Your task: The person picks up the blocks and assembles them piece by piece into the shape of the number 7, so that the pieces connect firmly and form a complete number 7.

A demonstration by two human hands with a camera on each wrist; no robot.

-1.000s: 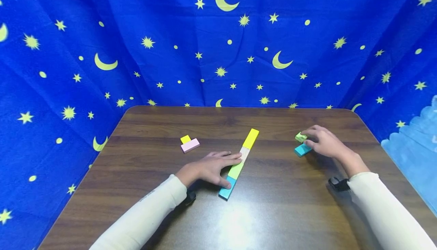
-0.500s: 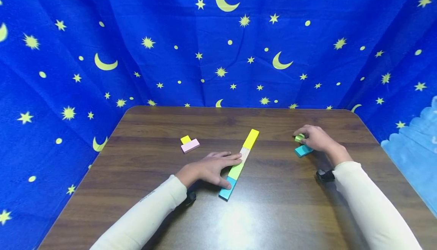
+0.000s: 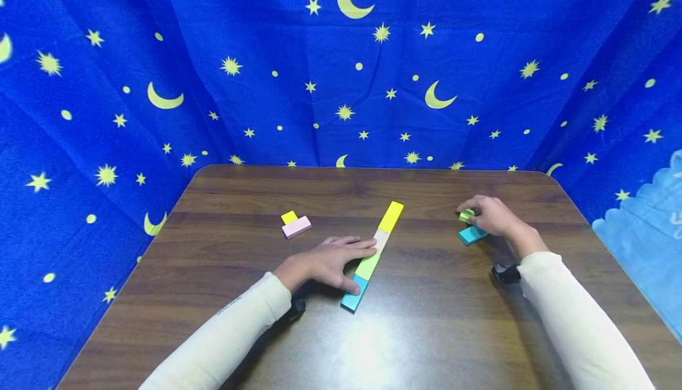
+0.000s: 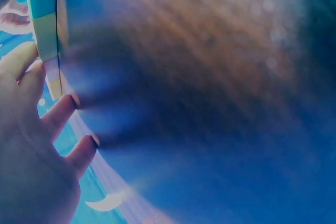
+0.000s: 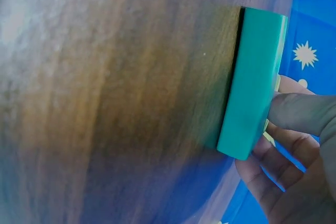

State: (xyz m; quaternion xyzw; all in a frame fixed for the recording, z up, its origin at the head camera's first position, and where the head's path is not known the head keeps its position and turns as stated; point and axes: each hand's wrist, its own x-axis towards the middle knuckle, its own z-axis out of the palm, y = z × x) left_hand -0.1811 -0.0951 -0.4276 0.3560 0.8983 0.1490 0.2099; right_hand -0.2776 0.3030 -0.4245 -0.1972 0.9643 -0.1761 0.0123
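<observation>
A straight row of blocks lies in the middle of the table in the head view: a yellow block [image 3: 391, 217] at the far end, a pale block [image 3: 381, 238], a light green block [image 3: 367, 267] and a teal block [image 3: 351, 302] nearest. My left hand [image 3: 331, 263] rests on this row, fingers spread, its thumb on the teal block. Off to the right, my right hand [image 3: 495, 217] pinches another light green block [image 3: 466, 216] between thumb and fingers. Just in front of it lies a second teal block [image 5: 254, 82], which largely hides the green one in the right wrist view.
Left of the row, a pink block [image 3: 296, 228] lies against a smaller-looking yellow block [image 3: 289, 217] on the brown wooden table [image 3: 437, 331]. A blue curtain [image 3: 298, 35] with moons and stars stands behind the table and along its sides.
My right hand has shifted left, and its thumb and fingers have closed on the light green block at the right. The left hand has stayed on the row.
</observation>
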